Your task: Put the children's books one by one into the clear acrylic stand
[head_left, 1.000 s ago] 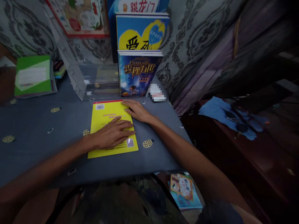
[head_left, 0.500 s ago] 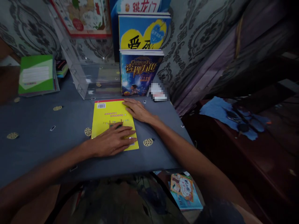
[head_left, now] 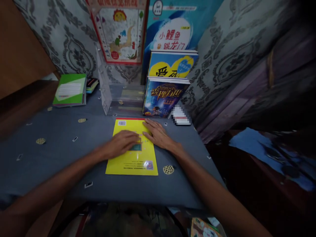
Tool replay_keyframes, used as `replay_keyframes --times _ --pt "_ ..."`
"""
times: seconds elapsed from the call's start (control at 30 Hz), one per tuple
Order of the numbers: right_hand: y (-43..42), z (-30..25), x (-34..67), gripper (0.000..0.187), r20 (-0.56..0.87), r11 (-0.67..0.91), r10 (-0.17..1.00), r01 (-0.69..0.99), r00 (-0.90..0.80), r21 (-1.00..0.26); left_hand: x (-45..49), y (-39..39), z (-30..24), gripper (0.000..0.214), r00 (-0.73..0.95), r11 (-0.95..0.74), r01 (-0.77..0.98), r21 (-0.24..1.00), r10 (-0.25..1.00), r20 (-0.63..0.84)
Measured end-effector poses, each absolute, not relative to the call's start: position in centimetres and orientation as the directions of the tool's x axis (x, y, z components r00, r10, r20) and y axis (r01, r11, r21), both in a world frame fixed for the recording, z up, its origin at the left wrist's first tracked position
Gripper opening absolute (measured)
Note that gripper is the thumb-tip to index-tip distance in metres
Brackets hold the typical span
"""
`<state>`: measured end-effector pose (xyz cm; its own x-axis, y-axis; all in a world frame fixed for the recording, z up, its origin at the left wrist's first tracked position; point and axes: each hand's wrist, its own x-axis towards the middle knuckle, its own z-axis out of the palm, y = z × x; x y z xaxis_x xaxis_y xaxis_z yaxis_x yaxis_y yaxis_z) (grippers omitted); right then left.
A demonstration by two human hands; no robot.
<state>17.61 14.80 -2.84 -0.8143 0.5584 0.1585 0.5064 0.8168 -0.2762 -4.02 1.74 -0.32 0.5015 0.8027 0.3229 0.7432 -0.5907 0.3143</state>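
A yellow book [head_left: 128,164] with a red strip along its far edge lies face down on the table, its barcode and square code showing. My left hand [head_left: 123,143] rests over the middle of the cover, its fingers stretched across and slightly bent, holding nothing. On the book's right edge, near the far corner, my right hand [head_left: 158,133] lies flat with the fingers reaching forward and a little apart. The two hands nearly meet over the cover.
Behind the book stands a clear acrylic rack [head_left: 105,95] holding several books, with a dark blue book [head_left: 165,98] in front. A green booklet pile [head_left: 70,90] lies far left. A pixelated white item [head_left: 181,116] sits right of the rack. Blue cloth [head_left: 256,151] lies beyond the table.
My left hand has slid from the near part of the yellow book up to its middle. The right hand stays at the right edge. The view has tilted upward and shifted left.
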Motion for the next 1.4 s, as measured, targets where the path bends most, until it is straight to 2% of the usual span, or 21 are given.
replay_keyframes --times 0.1,0.17,0.33,0.47,0.53,1.13,1.4 --pt "14.9 -2.8 17.8 0.053 0.147 0.819 0.557 0.511 -0.817 -0.261 -8.4 3.7 -1.0 0.032 0.192 -0.296 0.907 0.3 0.924 0.33" --pt "14.8 -2.5 17.9 0.052 0.15 0.83 0.545 0.505 -0.825 -0.235 -10.7 4.6 -1.3 0.032 0.109 -0.208 0.931 0.299 0.943 0.314" --pt "13.7 -1.0 15.9 0.035 0.236 0.902 0.429 0.403 -0.872 -0.153 -12.9 5.2 -1.4 0.028 0.153 -0.246 0.906 0.345 0.949 0.275" --pt "12.2 -0.2 11.7 0.033 0.264 0.964 0.227 0.178 -0.938 -0.198 -13.0 5.1 -1.8 0.028 0.156 -0.264 0.889 0.375 0.943 0.294" --pt "11.5 -0.2 9.7 0.034 0.26 0.971 0.172 0.118 -0.95 -0.21 -13.1 5.0 -2.0 0.027 0.161 -0.276 0.885 0.376 0.938 0.307" --pt "9.0 -1.2 9.3 0.035 0.262 0.97 0.136 0.075 -0.956 -0.231 -13.2 4.8 -2.3 0.022 0.171 -0.29 0.878 0.38 0.933 0.318" --pt "6.6 -0.5 10.2 0.036 0.236 0.974 0.052 -0.002 -0.97 -0.226 -13.2 4.9 -2.4 0.023 0.183 -0.298 0.883 0.363 0.931 0.317"
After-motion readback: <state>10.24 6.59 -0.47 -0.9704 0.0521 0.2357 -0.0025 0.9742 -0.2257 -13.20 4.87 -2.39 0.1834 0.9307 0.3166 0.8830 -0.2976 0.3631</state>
